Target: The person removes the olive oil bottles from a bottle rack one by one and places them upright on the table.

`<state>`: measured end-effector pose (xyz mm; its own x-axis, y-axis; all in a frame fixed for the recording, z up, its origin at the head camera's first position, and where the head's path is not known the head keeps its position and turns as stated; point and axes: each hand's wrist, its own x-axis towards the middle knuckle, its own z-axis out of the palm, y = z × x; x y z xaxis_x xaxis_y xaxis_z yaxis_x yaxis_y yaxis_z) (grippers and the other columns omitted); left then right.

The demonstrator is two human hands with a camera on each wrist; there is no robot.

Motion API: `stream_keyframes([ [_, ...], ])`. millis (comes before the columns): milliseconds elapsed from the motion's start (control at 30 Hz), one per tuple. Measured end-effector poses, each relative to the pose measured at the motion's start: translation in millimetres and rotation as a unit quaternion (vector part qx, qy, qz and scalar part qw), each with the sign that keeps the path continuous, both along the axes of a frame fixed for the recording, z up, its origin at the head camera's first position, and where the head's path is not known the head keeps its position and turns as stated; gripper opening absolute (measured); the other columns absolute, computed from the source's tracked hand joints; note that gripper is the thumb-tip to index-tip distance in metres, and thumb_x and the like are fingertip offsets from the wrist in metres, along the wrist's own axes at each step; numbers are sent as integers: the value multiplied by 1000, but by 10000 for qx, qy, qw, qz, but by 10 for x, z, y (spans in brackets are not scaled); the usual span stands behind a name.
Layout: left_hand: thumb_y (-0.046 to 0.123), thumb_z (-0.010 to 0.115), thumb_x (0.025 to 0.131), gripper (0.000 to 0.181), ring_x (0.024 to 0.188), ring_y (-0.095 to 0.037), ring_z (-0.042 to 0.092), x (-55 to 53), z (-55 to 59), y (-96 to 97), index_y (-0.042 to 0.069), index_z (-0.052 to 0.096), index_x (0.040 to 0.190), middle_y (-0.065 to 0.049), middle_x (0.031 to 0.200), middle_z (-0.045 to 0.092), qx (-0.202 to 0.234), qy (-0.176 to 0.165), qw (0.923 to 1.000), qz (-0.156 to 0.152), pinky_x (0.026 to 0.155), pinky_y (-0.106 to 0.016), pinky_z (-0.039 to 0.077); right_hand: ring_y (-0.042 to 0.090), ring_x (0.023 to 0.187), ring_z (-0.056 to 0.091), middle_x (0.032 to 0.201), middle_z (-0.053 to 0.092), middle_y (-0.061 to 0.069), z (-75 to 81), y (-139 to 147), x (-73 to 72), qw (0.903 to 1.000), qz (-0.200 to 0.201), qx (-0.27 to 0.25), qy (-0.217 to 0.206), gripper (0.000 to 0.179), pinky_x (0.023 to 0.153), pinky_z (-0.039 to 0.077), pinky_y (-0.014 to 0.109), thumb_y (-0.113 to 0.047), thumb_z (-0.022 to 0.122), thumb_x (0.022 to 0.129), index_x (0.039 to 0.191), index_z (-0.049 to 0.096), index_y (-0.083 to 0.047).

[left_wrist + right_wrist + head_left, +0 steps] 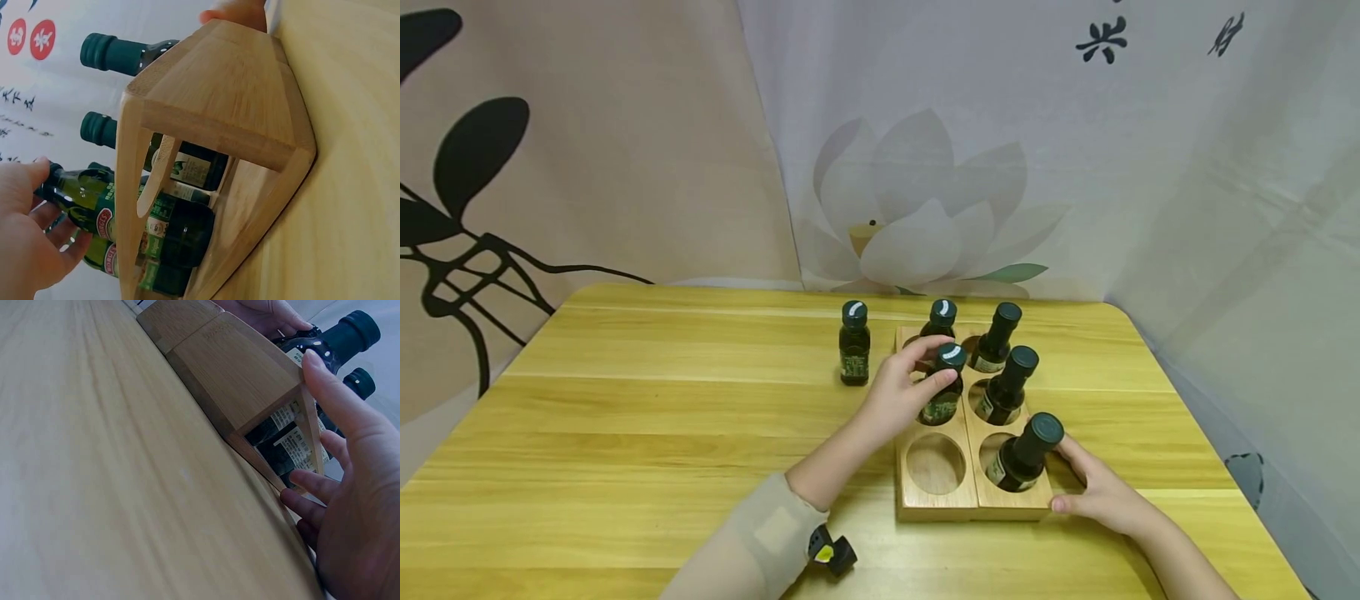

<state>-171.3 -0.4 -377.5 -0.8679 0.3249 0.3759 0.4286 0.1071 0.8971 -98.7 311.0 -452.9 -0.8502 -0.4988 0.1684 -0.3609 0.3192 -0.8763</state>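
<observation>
My left hand (pixel 898 387) pinches a dark green bottle (pixel 942 407) near its cap, between thumb and fingers. That bottle stands in the middle hole of the left row of a wooden bottle rack (pixel 936 505); the left wrist view shows its lower part inside the frame. Along the rack's right side, my right hand (pixel 1101 492) rests with spread fingers, thumb near the front corner. Beside it a long-necked bottle (pixel 1026 454) leans in the right row's front hole. The right wrist view shows those fingers (pixel 312 481) touching the rack's open side.
Two more long-necked bottles (pixel 1009 387) stand in the right row. Another short-necked bottle (pixel 942 317) is at the left row's back; the front hole (pixel 936 464) holds nothing. A similar bottle (pixel 854 346) stands on the table (pixel 662 433) left of the rack. A printed curtain (pixel 700 167) hangs behind.
</observation>
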Motion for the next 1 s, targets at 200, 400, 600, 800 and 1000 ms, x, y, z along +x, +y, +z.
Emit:
stream_keyframes([
  [200,12,68,90,40,96,-15,60,11,87,-38,5,58,128,-5,105,65,167,289,9993,143,85,-36,50,-4,133,25,145,33,-20,-1,5,-5,9999,104,-96,-75,84,101,19,9,-20,74,84,151,27,-10],
  [400,11,69,89,41,93,-20,61,20,224,-122,5,58,128,-8,104,66,437,627,9965,323,84,-39,51,-3,133,24,149,31,21,21,-2,-3,9999,106,-38,-72,84,102,19,9,-21,75,84,151,27,-9],
  [600,9,68,89,40,97,-22,61,10,359,-244,5,59,128,-9,113,65,607,759,9947,338,87,-40,49,-3,133,24,145,28,35,46,-17,11,9999,95,-39,-86,83,101,19,9,-23,74,84,151,27,-8],
  [800,4,67,89,37,97,-20,60,-7,474,-393,3,59,126,-8,113,63,602,904,9938,243,84,-34,49,-4,133,24,145,28,34,40,-19,9,9999,43,40,-87,84,101,19,9,-25,74,84,151,27,-8],
  [1000,3,66,90,38,91,-24,60,-9,572,-567,4,59,127,-10,110,64,625,635,9958,193,68,-30,52,-2,134,24,150,33,-1,22,-9,2,9999,81,-54,-122,83,102,18,9,-24,74,84,152,27,-12],
])
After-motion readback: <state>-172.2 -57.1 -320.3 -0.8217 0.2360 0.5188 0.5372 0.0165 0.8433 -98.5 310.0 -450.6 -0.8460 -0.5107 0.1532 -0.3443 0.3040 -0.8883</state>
